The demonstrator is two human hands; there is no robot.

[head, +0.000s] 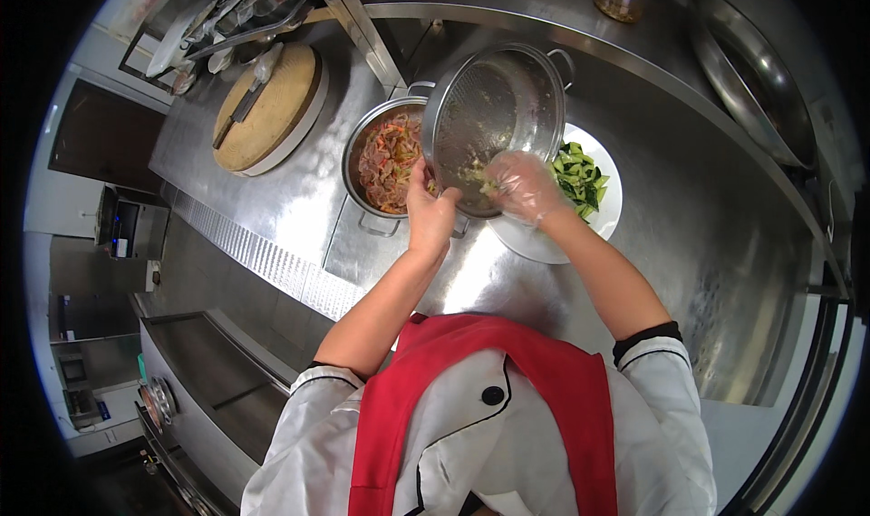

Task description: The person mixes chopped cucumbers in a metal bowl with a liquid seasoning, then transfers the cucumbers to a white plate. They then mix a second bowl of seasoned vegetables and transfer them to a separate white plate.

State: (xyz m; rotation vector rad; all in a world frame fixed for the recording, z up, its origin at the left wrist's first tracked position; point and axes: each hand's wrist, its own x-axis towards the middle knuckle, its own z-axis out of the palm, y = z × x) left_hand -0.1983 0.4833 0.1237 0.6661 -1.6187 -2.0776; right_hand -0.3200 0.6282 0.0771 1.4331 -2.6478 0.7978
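Observation:
My left hand (433,210) grips the rim of a tilted stainless steel pot (520,95), whose inside faces me. Inside its lower wall is my right hand (523,186), in a clear plastic glove, with its fingers at a small heap of pale chopped bits (478,173). Whether the fingers pinch any of them cannot be made out. To the left and partly under the tilted pot, a second steel pot (348,166) holds sliced raw meat (391,162) with orange and green shreds. A white plate (612,196) with cut green cucumber (583,176) lies behind my right wrist.
A round wooden chopping board (289,101) with a cleaver (245,105) on it stands at the left of the steel counter (680,244). A shelf edge (544,23) crosses behind the pots, bearing a jar (617,3) and a large steel basin (754,74).

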